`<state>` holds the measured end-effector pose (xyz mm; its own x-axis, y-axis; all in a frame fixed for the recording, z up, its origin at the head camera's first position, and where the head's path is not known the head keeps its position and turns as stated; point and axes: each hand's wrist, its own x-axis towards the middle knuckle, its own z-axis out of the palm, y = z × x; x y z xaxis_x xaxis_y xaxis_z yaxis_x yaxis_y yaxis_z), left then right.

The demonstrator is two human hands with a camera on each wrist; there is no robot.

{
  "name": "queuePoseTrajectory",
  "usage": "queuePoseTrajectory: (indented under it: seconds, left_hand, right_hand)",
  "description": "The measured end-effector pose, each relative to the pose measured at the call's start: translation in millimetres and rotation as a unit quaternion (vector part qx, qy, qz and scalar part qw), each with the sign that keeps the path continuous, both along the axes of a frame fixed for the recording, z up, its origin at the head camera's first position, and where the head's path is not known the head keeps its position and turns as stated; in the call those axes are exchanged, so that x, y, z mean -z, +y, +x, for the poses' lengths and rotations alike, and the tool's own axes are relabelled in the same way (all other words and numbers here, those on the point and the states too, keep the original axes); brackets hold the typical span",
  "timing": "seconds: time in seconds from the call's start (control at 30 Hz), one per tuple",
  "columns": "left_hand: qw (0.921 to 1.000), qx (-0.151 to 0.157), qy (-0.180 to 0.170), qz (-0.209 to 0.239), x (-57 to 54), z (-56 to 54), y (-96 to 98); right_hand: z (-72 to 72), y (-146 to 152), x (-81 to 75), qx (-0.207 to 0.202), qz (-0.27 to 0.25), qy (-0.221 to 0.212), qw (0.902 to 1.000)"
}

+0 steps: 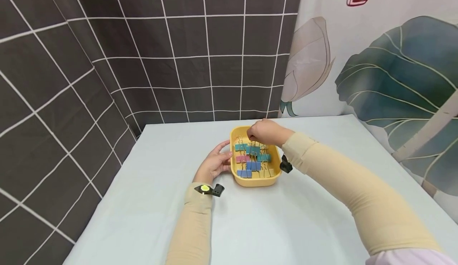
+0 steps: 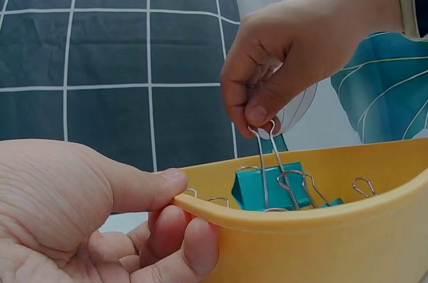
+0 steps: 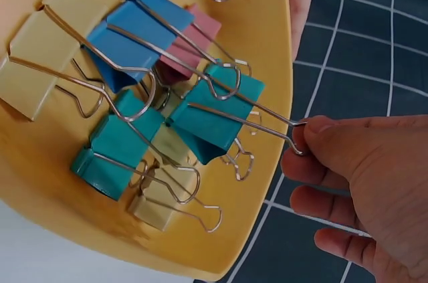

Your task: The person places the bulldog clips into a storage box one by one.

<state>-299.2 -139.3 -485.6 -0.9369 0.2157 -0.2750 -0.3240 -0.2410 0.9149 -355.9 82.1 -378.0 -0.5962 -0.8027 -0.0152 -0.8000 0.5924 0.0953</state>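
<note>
A yellow plastic basin (image 1: 256, 182) stands on the table with several binder clips in it. My left hand (image 1: 214, 163) holds its left rim, thumb on top and fingers against the outer wall in the left wrist view. Over the far part of the basin, my right hand (image 1: 266, 132) pinches the wire handle of a teal binder clip (image 3: 221, 99) between thumb and fingertips. That clip's body (image 2: 269, 184) is at rim height in the left wrist view. Around it lie another teal clip (image 3: 120, 142), a blue clip (image 3: 137, 32), a pink clip (image 3: 190, 42) and cream clips (image 3: 50, 49).
The table (image 1: 150, 201) has a pale cloth over it. Behind and to the left hangs a dark curtain (image 1: 186, 38) with a white grid. At the right back hangs a white curtain (image 1: 318, 2) with a leaf and flower print.
</note>
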Motion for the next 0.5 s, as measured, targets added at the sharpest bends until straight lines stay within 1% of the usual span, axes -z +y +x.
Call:
queuePoseTrajectory:
  seconds: [0.13, 0.23, 0.37, 0.5]
  left_hand:
    - [1.0, 0.0, -0.001, 0.003, 0.2, -0.4, 1.0]
    - [1.0, -0.001, -0.002, 0.002, -0.5, -0.9, 1.0]
    - [1.0, -0.002, -0.007, 0.002, -1.4, -0.8, 0.9]
    - [0.9999, -0.002, -0.01, 0.0, -0.9, -0.3, 1.1]
  right_hand:
    - [4.4, -0.9, 2.0, 0.006, 0.009, 0.007, 0.9999]
    - [7.7, -1.5, 3.4, 0.01, 0.02, 0.003, 0.9997]
    - [10.3, -0.9, 6.8, 0.006, 0.03, -0.002, 0.9995]
    - [11.0, 1.1, 11.0, -0.001, 0.024, -0.004, 0.9997]
